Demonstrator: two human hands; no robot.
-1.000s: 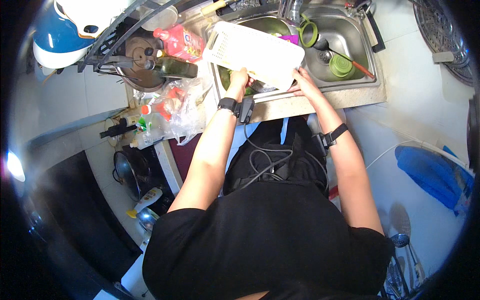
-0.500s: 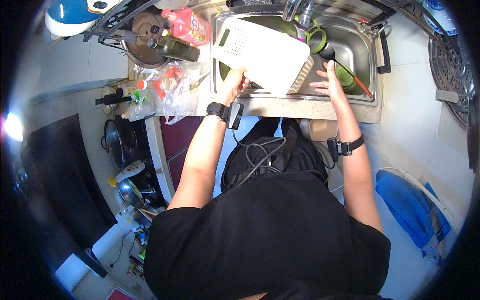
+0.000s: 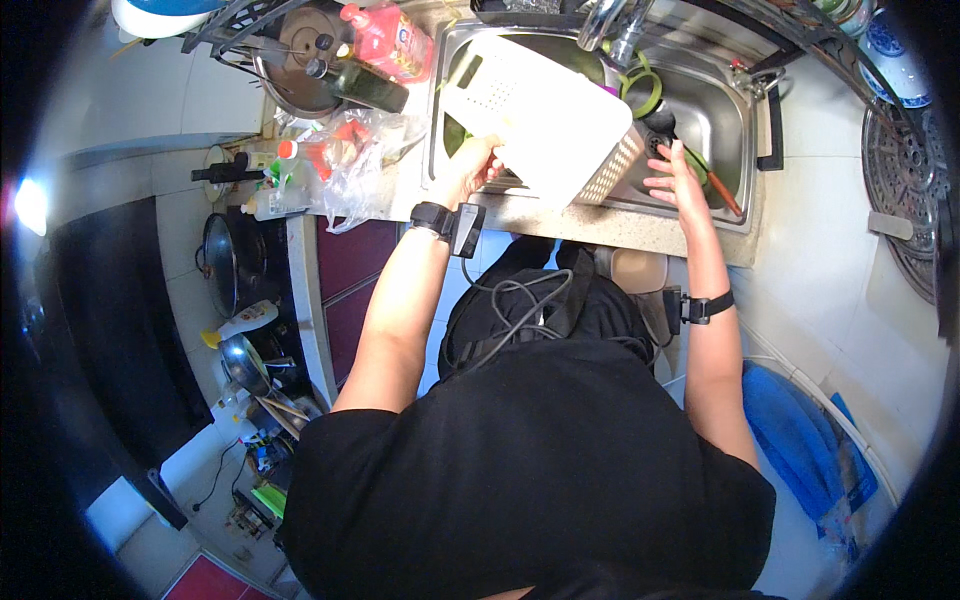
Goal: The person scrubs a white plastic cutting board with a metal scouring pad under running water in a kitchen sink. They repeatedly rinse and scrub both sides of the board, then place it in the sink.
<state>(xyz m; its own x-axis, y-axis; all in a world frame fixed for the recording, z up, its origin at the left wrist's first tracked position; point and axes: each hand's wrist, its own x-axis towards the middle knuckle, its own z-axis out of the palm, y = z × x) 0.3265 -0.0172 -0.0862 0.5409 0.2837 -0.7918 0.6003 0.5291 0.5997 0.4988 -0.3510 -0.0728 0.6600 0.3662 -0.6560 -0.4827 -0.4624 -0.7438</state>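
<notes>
A white plastic basket with rows of small holes is held tilted over the left part of the steel sink. My left hand grips its near left edge, fingers curled round the rim. My right hand is apart from the basket, over the right bowl, with its fingers spread and nothing in it. Just beyond that hand lies a utensil with a black head and an orange-brown handle. A green ring-shaped thing is near the tap. The basket hides most of the left bowl.
On the counter to the left are a pink pump bottle, a dark glass bottle and a crumpled clear plastic bag. A black rack hangs above the sink's right side. Farther left, a pan is by the stove.
The view has shifted slightly. The basket has tilted a little and its right end sits lower. My right hand has moved slightly right, its fingers still spread.
</notes>
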